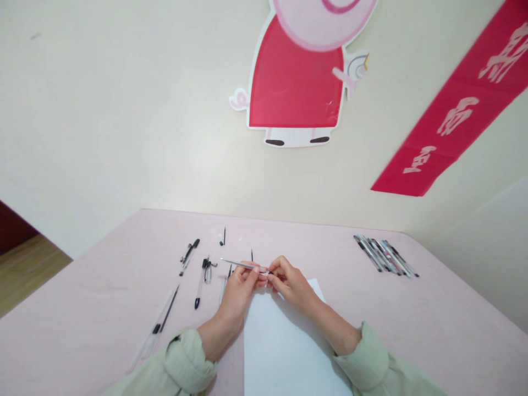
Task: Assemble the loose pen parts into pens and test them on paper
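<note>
My left hand (241,289) pinches a clear pen barrel (239,264) that points up and to the left. My right hand (289,280) meets it at the barrel's near end, fingers pinched on a small part I cannot make out. Both hands hover over a white sheet of paper (280,341) on the pink table (82,308). Loose pen parts lie to the left: a black refill inside a clear tube (165,316), a pen with a black tip (200,286), a black-capped pen (190,252) and a small black piece (223,237).
A row of several assembled pens (385,256) lies at the table's far right. A cream wall stands behind the table, with a cartoon cutout (299,77) and a red banner (457,115). Wooden floor (25,269) shows at the left.
</note>
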`<state>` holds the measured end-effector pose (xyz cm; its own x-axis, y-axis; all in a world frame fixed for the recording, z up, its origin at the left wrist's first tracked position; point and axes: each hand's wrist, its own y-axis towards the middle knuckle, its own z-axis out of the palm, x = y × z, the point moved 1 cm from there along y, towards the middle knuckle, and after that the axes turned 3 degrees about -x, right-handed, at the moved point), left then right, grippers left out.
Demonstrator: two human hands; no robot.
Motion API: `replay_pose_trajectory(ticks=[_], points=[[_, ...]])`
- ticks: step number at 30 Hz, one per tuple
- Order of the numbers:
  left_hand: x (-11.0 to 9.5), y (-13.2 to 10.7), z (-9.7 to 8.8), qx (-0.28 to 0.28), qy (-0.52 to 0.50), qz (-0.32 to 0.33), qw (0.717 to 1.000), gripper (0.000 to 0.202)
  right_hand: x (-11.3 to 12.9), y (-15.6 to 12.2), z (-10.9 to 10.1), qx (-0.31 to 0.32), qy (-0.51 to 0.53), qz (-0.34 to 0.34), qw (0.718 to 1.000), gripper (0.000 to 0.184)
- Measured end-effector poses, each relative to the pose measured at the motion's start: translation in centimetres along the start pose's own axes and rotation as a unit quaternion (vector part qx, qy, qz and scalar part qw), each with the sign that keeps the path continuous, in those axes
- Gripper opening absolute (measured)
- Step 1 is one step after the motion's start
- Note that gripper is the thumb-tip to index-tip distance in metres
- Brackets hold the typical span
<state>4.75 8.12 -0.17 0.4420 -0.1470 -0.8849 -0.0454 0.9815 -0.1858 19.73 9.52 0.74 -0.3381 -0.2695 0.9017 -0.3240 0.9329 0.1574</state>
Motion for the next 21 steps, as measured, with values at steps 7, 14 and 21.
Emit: replay_pose_trajectory(ticks=[7, 14, 21], points=[[0.05, -0.02, 0.05, 0.009, 0.01, -0.001, 1.0, 0.037, -0.01, 0.14, 0.08, 0.003, 0.005, -0.019, 1.0, 0.007], [0.01, -0.05, 0.07, 0.006, 0.005, -0.012, 1.0, 0.035, -0.27, 0.04, 0.22, 0.008, 0.027, -0.014, 1.0, 0.009], [0.32, 0.17, -0.21, -0.005, 0.008, -0.001, 1.0, 0.034, 0.14, 0.12, -0.07, -0.019, -0.006, -0.013, 1.0, 0.005]])
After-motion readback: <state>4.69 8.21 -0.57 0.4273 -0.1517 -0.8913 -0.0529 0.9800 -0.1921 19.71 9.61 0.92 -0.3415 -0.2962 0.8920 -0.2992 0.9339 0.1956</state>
